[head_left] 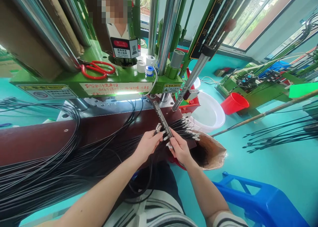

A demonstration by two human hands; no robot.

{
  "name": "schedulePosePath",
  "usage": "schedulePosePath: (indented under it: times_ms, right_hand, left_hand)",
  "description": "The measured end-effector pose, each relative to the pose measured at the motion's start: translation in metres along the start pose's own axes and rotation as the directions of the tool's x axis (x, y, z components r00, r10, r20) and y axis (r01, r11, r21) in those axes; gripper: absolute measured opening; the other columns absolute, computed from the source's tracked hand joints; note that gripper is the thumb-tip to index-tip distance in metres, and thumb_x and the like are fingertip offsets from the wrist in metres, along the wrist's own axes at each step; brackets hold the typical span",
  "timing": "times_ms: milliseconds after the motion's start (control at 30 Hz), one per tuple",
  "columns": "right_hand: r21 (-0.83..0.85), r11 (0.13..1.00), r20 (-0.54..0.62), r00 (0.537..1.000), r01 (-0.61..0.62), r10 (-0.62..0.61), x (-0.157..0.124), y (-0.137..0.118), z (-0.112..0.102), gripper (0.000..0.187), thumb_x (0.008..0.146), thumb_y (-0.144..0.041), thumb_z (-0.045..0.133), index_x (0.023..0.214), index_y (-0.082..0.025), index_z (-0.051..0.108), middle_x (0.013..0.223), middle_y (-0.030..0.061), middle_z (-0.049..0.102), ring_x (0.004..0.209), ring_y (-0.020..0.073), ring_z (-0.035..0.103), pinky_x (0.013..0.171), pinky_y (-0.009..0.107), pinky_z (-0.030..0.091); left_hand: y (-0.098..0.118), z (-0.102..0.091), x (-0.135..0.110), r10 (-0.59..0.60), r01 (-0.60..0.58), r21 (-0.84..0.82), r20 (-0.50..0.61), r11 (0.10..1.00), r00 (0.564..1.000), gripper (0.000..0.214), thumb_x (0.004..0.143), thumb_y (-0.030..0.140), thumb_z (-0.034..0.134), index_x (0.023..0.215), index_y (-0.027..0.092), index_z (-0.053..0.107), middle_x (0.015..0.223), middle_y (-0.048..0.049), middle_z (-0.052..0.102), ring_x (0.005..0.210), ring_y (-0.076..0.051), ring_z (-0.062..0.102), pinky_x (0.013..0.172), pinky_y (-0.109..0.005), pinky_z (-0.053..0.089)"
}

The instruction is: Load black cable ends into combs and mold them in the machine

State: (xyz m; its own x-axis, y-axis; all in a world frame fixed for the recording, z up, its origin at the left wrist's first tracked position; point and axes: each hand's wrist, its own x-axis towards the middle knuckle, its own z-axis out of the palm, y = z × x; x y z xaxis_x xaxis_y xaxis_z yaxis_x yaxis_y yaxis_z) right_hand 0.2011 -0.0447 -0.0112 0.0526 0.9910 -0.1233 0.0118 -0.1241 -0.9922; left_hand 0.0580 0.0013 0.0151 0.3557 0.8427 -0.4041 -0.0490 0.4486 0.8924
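My left hand is closed round a few black cables, whose silver metal connectors stick out past the fingers. My right hand grips the near end of a long, narrow metal bar with small slots along it. The bar slants away from me over the brown worktop towards the green machine. Between my hands, connectors lie close against the bar; whether any sit in its slots I cannot tell. Just beyond my right hand, a bundle of black cables with silver connector ends rests on the worktop.
Ahead stands a green press with a hot-surface sign and red-handled scissors on its ledge. Long black cables cover the left side. To the right are a brown paper-lined bin, a white tub, a red bucket and a blue stool.
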Motion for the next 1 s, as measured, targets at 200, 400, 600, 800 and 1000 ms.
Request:
schedulePosePath:
  times_ms: [200, 400, 600, 800, 1000]
  right_hand:
    - [0.147, 0.989, -0.038, 0.999, -0.028, 0.034, 0.002, -0.001, -0.003, 0.046, 0.081, -0.04, 0.052, 0.124, -0.022, 0.049, 0.054, -0.0051, 0.044, 0.034, 0.0021, 0.033, 0.027, 0.013, 0.025]
    - [0.16, 0.986, -0.013, 0.998, -0.052, 0.055, 0.003, -0.003, -0.006, 0.044, 0.081, -0.038, 0.053, 0.122, -0.022, 0.051, 0.054, -0.0047, 0.045, 0.033, 0.002, 0.033, 0.027, 0.013, 0.023]
    - [0.133, 0.99, 0.041, 0.998, -0.055, 0.05, 0.001, -0.004, -0.007, 0.043, 0.082, -0.038, 0.052, 0.122, -0.022, 0.051, 0.055, -0.0044, 0.047, 0.032, 0.0011, 0.032, 0.027, 0.013, 0.023]
    - [0.083, 0.997, 0.077, 0.997, -0.01, 0.003, 0.001, -0.004, -0.007, 0.045, 0.083, -0.037, 0.051, 0.125, -0.019, 0.049, 0.053, -0.0058, 0.043, 0.032, 0.001, 0.032, 0.027, 0.012, 0.024]
    - [0.04, 0.999, 0.083, 0.996, -0.03, 0.027, 0.0, -0.002, -0.004, 0.046, 0.083, -0.038, 0.051, 0.126, -0.02, 0.047, 0.053, -0.0062, 0.042, 0.033, 0.0008, 0.031, 0.028, 0.012, 0.025]
  left_hand:
    - [0.005, -0.01, 0.003, 0.273, -0.3, -0.095, -0.229, 0.949, 0.934, 0.027, 0.078, 0.045, 0.048, 0.08, 0.018, 0.049, 0.049, 0.0079, 0.035, 0.038, -0.004, 0.032, 0.036, -0.015, 0.027]
    - [0.01, -0.009, 0.001, 0.223, -0.242, -0.107, -0.164, 0.964, 0.961, 0.022, 0.079, 0.038, 0.047, 0.073, 0.021, 0.035, 0.047, 0.0104, 0.029, 0.035, -0.002, 0.02, 0.033, -0.013, 0.014]
    - [0.01, -0.011, 0.004, 0.053, -0.053, -0.058, -0.001, 0.997, 0.999, 0.026, 0.071, 0.041, 0.057, 0.068, 0.018, 0.045, 0.042, 0.011, 0.024, 0.034, -0.002, 0.015, 0.034, -0.015, 0.01]
    - [0.011, -0.014, 0.007, 0.052, -0.052, 0.003, -0.051, 0.999, 0.997, 0.026, 0.07, 0.041, 0.056, 0.067, 0.017, 0.046, 0.041, 0.0106, 0.025, 0.034, -0.002, 0.017, 0.035, -0.017, 0.012]
    - [0.011, -0.017, 0.006, 0.213, -0.197, 0.202, -0.063, 0.959, 0.975, 0.025, 0.074, 0.04, 0.051, 0.066, 0.017, 0.046, 0.046, 0.0076, 0.033, 0.038, -0.004, 0.024, 0.036, -0.018, 0.019]
